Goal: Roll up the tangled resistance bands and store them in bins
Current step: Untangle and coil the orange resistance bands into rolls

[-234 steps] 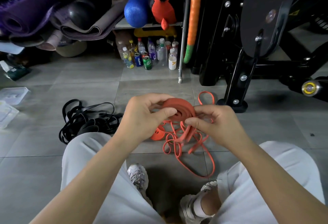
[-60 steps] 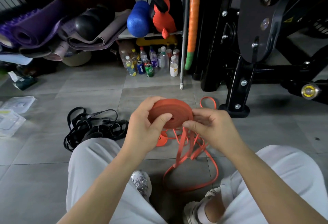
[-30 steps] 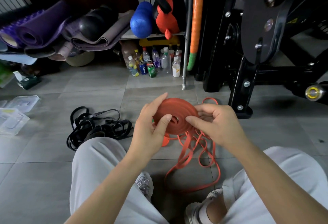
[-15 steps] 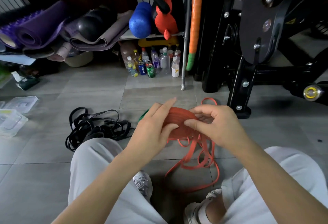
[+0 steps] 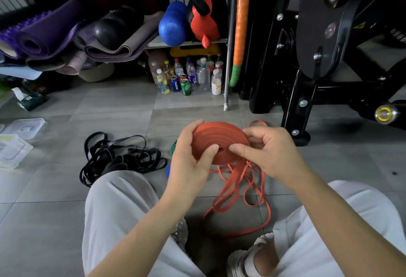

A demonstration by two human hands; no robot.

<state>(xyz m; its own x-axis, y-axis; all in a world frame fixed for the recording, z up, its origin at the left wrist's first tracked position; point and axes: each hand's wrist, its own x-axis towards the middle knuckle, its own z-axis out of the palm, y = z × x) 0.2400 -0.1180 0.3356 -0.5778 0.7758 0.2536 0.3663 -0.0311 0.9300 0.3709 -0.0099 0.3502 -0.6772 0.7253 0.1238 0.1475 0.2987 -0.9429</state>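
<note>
The left hand [image 5: 189, 163] and right hand [image 5: 273, 154] each grip the round orange rubber band roll [image 5: 216, 137] (its loose end hangs to the grey tile floor [image 5: 123, 109]).

thin green rubber band [image 5: 173, 147] and blue rubber band [image 5: 167, 170]: mere slivers past the left hand [image 5: 189, 162]. rolled orange rubber band [image 5: 219, 142]: rear face hidden. clear plastic bins [image 5: 13, 151] cut by left edge.

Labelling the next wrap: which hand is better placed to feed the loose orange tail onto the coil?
Right. The right hand pinches the coil at the edge where the loose tail leaves it; the left hand grips the coil, thumb near its centre.
</note>
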